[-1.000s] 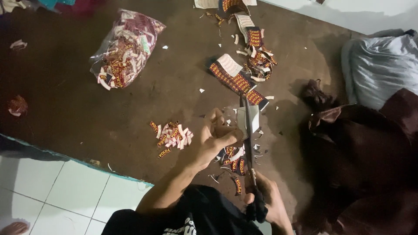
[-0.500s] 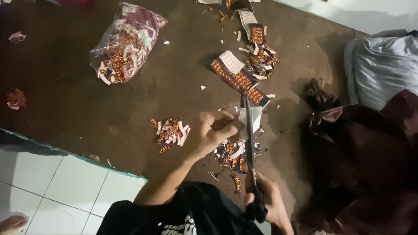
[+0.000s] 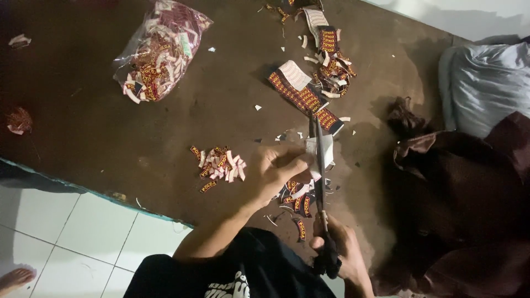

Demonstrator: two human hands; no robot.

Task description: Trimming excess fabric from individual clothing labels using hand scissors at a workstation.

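My right hand (image 3: 345,248) grips the dark handles of long scissors (image 3: 320,165), whose blades point away from me across a white strip of woven labels (image 3: 326,150). My left hand (image 3: 279,168) pinches that strip beside the blades. Under both hands lies a scatter of cut dark-red labels (image 3: 295,198). A second small pile of cut labels (image 3: 221,165) sits just left of my left hand on the brown mat (image 3: 99,127).
A clear plastic bag of labels (image 3: 157,52) lies far left. Uncut label strips (image 3: 301,91) and scraps (image 3: 331,60) lie ahead. Dark brown cloth (image 3: 458,198) is heaped right, a grey cushion (image 3: 486,83) behind it. White tiled floor (image 3: 72,243) borders the mat; a bare foot (image 3: 14,278) shows bottom left.
My left hand has shifted slightly right and closer to the blades, still holding the strip. The scissors stay in my right hand in much the same place.
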